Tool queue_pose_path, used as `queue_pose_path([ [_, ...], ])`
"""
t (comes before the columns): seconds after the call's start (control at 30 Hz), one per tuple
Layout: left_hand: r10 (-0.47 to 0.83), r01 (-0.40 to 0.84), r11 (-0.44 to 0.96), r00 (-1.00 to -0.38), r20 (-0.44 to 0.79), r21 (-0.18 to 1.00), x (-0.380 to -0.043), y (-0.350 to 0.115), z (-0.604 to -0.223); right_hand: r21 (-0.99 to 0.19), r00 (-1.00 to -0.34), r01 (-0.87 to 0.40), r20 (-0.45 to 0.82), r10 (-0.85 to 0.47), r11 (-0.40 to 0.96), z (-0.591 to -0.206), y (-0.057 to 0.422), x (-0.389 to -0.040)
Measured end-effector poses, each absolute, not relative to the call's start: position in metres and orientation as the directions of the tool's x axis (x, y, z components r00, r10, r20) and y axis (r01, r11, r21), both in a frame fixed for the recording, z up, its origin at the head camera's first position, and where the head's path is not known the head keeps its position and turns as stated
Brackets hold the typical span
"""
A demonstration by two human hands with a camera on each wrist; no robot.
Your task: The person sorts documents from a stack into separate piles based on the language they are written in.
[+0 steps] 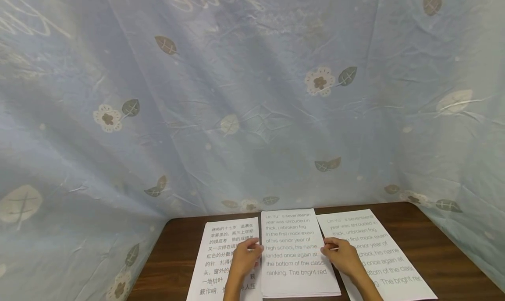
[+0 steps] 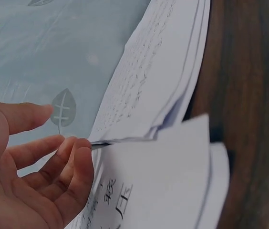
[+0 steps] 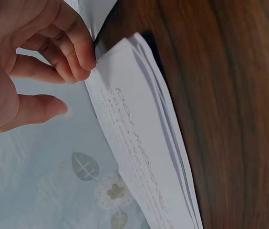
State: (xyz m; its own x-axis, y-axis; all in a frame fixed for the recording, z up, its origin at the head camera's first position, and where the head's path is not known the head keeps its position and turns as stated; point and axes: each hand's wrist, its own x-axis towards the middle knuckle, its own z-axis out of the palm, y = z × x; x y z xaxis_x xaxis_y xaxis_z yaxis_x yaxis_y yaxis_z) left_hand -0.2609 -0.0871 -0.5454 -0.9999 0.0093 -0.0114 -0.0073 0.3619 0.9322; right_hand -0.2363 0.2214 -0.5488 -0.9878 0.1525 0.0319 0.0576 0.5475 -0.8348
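A middle stack of white sheets (image 1: 296,287) printed with large English text lies on the table between two other stacks. My left hand (image 1: 245,259) is at its left edge, over a stack with Chinese text (image 1: 211,266). In the left wrist view the thumb stands apart from the loosely bent fingers (image 2: 79,164), whose tips meet the paper edges. At the middle stack's right edge is my right hand (image 1: 344,256), partly covering a right-hand stack of English text (image 1: 394,272). In the right wrist view its fingertips (image 3: 84,59) touch the middle stack's edge, thumb apart.
Dark brown wooden table (image 1: 169,253) shows around the three stacks. Behind and to both sides hangs a pale blue curtain (image 1: 252,117) with leaf and flower prints, close to the table's back edge.
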Motion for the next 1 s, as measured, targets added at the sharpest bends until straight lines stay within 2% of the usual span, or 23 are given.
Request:
queue_pose_path([
  [0.3,-0.007,-0.015,0.434,-1.000,-0.014,0.901,-0.264,-0.087,-0.551,-0.781,-0.991,0.081,0.006,0.136,0.620,-0.551,0.223,-0.242],
  [0.57,-0.031,-0.008,0.561,-0.999,0.012,0.828,-0.266,-0.080,-0.553,-0.748,-0.992,0.072,0.012,0.122,0.659,-0.547,0.222,-0.244],
  [1.0,-0.001,0.036,0.612,-0.999,0.047,0.790,-0.266,-0.077,-0.559,-0.745,-0.993,0.081,-0.004,0.117,0.662,-0.547,0.223,-0.246],
])
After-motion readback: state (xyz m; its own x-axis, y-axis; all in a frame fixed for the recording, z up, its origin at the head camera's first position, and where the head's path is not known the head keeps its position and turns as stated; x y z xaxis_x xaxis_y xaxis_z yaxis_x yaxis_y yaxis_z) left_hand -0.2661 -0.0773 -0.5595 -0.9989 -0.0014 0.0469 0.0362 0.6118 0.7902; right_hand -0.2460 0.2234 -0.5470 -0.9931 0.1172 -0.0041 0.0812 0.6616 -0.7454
